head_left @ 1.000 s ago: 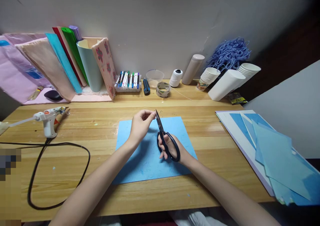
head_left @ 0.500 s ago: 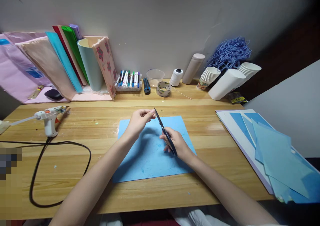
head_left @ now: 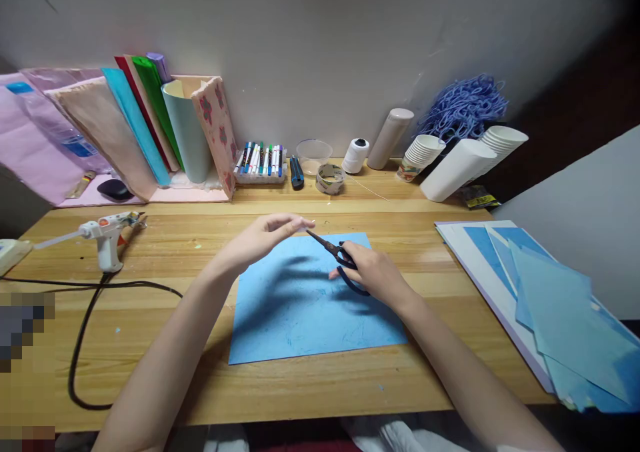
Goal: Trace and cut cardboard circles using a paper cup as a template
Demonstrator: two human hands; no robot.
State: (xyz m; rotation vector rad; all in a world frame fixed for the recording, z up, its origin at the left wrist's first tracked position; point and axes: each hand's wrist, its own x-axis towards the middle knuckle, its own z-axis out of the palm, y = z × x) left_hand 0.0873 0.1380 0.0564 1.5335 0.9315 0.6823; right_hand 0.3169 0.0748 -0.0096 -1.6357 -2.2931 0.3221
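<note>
A wooden table [head_left: 320, 389] spreads beneath the blue sheet [head_left: 305, 335], which lies flat on it and serves here as the reference. Behind and to the left of the blue sheet stands a pink holder [head_left: 216, 122] with coloured rolls; to its right lies an overlapping pile of paper [head_left: 560, 299]. A heap of blue yarn [head_left: 463, 105] sits behind and to the right of the sheet, and a white glue gun [head_left: 109, 245] is to its left. Over the sheet's far left part, the left hand [head_left: 260, 242] pinches a small item between thumb and fingertips; over its right part, the right hand [head_left: 377, 272] grasps the black-handled scissors [head_left: 336, 251] by the loops, blades pointing toward the left fingertips. Behind the sheet rests a tape roll [head_left: 330, 184]. Smallest is the pinched white scrap [head_left: 303, 230], above the sheet's far edge; whether the blades touch it, I cannot tell.
</note>
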